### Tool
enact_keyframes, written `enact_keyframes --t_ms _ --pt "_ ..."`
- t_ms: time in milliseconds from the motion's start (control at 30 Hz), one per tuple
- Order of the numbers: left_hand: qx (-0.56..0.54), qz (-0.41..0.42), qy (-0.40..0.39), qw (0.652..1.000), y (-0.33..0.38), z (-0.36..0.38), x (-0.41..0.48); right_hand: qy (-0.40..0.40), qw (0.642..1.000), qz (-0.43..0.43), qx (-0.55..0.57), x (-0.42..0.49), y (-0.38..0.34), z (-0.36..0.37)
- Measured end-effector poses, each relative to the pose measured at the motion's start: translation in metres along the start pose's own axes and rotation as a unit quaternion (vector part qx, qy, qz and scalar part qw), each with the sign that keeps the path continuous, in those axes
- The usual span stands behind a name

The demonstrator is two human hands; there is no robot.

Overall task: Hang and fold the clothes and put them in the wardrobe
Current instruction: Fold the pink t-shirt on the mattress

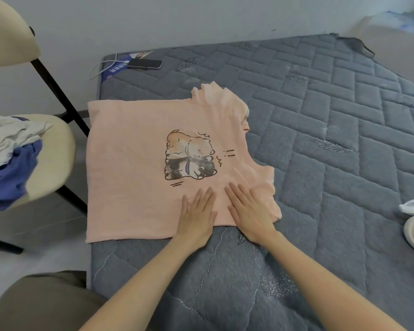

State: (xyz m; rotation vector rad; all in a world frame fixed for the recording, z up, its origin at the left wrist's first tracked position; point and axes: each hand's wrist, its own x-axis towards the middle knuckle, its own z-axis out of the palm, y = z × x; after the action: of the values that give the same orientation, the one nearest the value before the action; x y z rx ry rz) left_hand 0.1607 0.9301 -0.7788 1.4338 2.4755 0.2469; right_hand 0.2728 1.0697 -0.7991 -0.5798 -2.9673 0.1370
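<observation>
So both hands flat, fingers straight: left hand & right hand press tee, print just beyond fingertips, on mattress.

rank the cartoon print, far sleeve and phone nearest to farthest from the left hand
1. cartoon print, on the shirt just ahead of the left hand
2. far sleeve, shirt's far edge
3. phone, mattress's far left corner
</observation>
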Motion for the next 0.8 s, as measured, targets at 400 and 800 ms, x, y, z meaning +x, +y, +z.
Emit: enact_keyframes --t_ms 400,800 --pt "-0.062 -0.07 -0.046 0.995 -0.042 -0.024 0.01 0.054 0.994 0.088 0.029 0.009 0.028 -0.02" --pt "-0.053 -0.111 -0.076 0.99 -0.076 -0.076 0.108 0.065 0.956 0.213 0.192 0.137 0.041 -0.047"
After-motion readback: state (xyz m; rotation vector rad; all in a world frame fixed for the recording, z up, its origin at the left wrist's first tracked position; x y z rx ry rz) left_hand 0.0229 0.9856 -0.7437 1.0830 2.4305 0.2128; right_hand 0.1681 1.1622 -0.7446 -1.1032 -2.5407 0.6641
